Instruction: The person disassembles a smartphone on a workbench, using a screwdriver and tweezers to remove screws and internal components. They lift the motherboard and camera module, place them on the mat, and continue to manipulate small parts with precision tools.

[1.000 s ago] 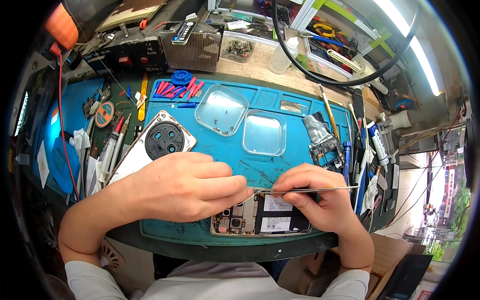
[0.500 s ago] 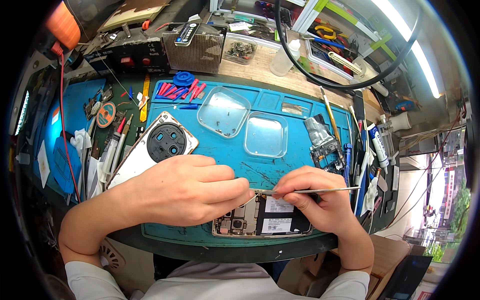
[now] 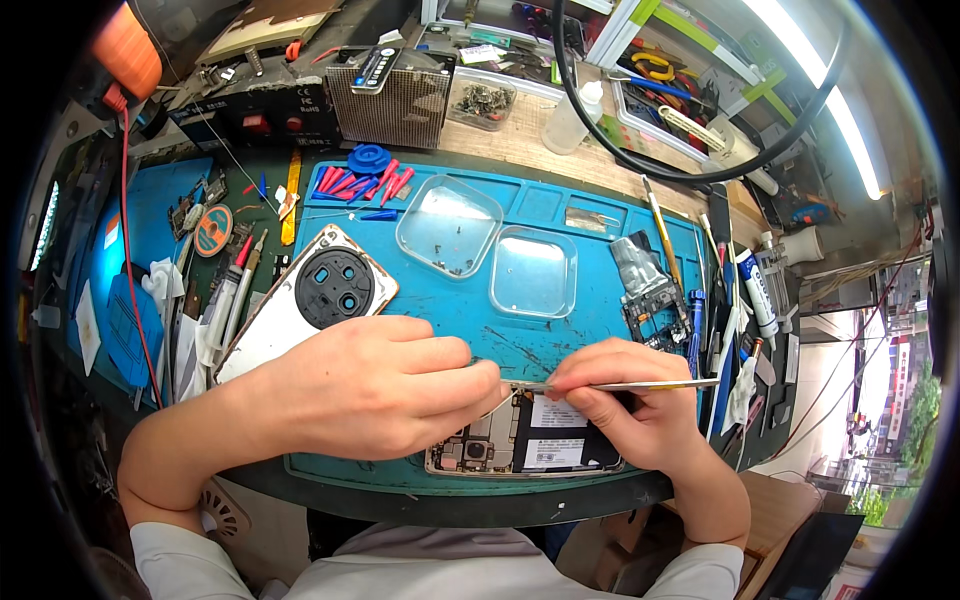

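An opened phone (image 3: 505, 432) lies near the mat's front edge, its circuit board, camera module and labelled dark battery exposed. Over its left part is my left hand (image 3: 385, 385), thumb and fingers pinched together; a thin pale strand shows beneath the fingertips, but what they grip is mostly hidden. My right hand (image 3: 630, 400) is closed on a long thin metal tool (image 3: 665, 384), held almost level along the phone's far edge. The tool's left end reaches close to my left fingertips. Behind my left hand lies a white phone back cover (image 3: 262, 325) with a round black camera ring.
Two clear plastic trays (image 3: 449, 228) stand on the blue mat (image 3: 420, 310), the left one holding small dark parts. At right lie a loose circuit assembly (image 3: 652, 305) and upright-pointing tools. Pens, tweezers and a solder spool (image 3: 212, 231) crowd the left.
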A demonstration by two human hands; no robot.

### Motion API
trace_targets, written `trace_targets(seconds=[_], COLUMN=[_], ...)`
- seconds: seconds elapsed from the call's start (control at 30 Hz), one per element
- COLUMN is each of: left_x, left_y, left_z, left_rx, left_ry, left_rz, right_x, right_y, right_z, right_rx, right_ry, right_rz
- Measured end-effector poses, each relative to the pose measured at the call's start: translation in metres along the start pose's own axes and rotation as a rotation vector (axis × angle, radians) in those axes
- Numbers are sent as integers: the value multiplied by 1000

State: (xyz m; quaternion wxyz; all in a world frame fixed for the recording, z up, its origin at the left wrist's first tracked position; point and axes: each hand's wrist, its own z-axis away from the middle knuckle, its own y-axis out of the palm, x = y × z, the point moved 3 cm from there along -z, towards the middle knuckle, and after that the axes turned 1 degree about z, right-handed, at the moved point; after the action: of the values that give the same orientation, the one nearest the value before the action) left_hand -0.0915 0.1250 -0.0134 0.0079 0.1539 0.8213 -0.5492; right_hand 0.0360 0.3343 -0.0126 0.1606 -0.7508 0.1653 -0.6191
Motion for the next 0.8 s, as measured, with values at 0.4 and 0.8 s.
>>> trace_targets(seconds=[0.4, 0.8], left_x=[2, 5], left_y=[-3, -2], left_z=[1, 4], left_rx=[38, 20], left_ry=[-6, 0], left_rz=[32, 52], right_x=[-2, -4], right_y=[-2, -2], right_z=[-2, 0], right_rx=[13, -9], right_ry=[43, 68], right_rz=[-50, -69])
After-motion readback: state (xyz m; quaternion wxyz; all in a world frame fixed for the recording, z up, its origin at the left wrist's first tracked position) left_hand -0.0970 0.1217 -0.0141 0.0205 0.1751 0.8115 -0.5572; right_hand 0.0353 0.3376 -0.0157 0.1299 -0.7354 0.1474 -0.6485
